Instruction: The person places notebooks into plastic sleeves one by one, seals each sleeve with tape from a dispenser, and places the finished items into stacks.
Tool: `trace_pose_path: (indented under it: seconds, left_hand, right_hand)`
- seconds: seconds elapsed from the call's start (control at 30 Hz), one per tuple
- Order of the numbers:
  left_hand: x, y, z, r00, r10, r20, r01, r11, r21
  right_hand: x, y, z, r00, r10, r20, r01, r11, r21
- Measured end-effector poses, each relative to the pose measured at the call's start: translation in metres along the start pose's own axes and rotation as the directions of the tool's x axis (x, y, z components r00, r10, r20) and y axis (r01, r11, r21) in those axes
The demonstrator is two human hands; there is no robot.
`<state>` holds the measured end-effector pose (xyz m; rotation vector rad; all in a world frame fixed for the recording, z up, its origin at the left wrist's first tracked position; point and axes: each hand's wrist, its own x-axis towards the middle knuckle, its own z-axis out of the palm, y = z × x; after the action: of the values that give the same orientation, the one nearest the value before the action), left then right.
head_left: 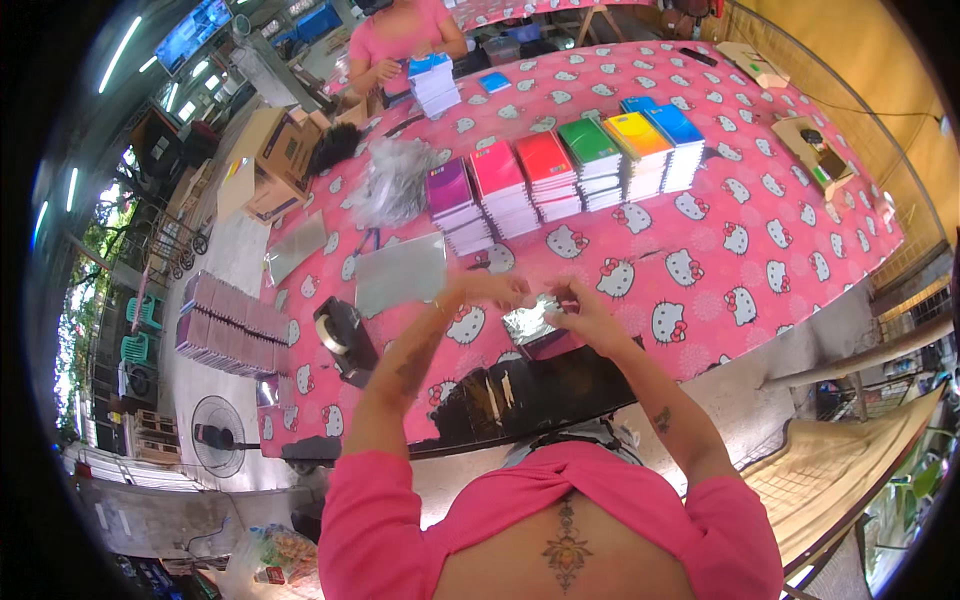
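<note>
In front of me at the table's near edge lies a small notebook pack (533,326) in shiny clear plastic, its purple side showing below. My left hand (505,290) is over the pack's far left corner, fingers curled together; whatever they pinch is too small to make out. On the pack's right side, my right hand (582,315) grips the plastic wrapping with thumb and fingers. A black tape dispenser (345,340) with a roll of tape stands left of my left forearm. Just beyond it, a flat clear plastic sleeve (402,274) rests on the tablecloth.
Stacks of spiral notebooks (549,165) in several colours line the table's middle. Crumpled clear plastic (392,185) lies left of them. Wrapped notebook packs (232,325) fill the left edge. Across the table, a person in pink (400,45) handles a notebook stack (434,88). A fan (218,436) stands lower left.
</note>
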<state>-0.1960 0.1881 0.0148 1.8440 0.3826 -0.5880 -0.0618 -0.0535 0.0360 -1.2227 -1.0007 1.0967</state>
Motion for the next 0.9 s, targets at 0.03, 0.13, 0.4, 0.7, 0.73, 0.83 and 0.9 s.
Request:
trace_pose_path:
  seconds: [0.03, 0.13, 0.4, 0.7, 0.73, 0.83, 0.9]
  left_hand:
    - [0.008, -0.007, 0.01, 1.0, 0.01, 0.0, -0.01, 1.0, 0.009]
    - [0.003, -0.037, 0.049, 0.899, 0.226, -0.375, -0.343, 0.895, -0.284]
    - [-0.052, -0.003, 0.204, 0.413, 0.051, -0.909, -0.52, 0.833, -0.189]
    - [-0.276, -0.072, 0.206, -0.359, 0.194, -0.913, 0.053, 0.981, 0.188]
    - [-0.304, -0.097, 0.203, -0.493, 0.038, -0.869, -0.07, 0.994, 0.083]
    - [-0.375, -0.129, 0.149, -0.69, -0.354, -0.631, -0.431, 0.902, -0.034]
    - [-0.43, -0.199, 0.136, -0.712, -0.493, -0.5, -0.535, 0.842, -0.068]
  right_hand:
    - [0.001, 0.001, -0.004, 1.0, -0.008, -0.007, 0.008, 1.0, -0.008]
    - [0.0, 0.017, -0.004, 0.999, -0.03, -0.042, 0.035, 0.992, 0.124]
    - [-0.022, 0.042, 0.04, 0.972, -0.024, 0.233, -0.023, 0.981, 0.195]
    - [0.014, 0.062, 0.127, 0.847, 0.123, 0.517, 0.084, 0.93, -0.358]
    - [0.006, 0.073, 0.141, 0.854, 0.142, 0.501, 0.057, 0.931, -0.36]
    - [-0.008, 0.092, 0.171, 0.829, -0.185, 0.528, 0.507, 0.646, -0.571]
    - [-0.018, 0.092, 0.192, 0.836, -0.224, 0.501, 0.522, 0.606, -0.6]
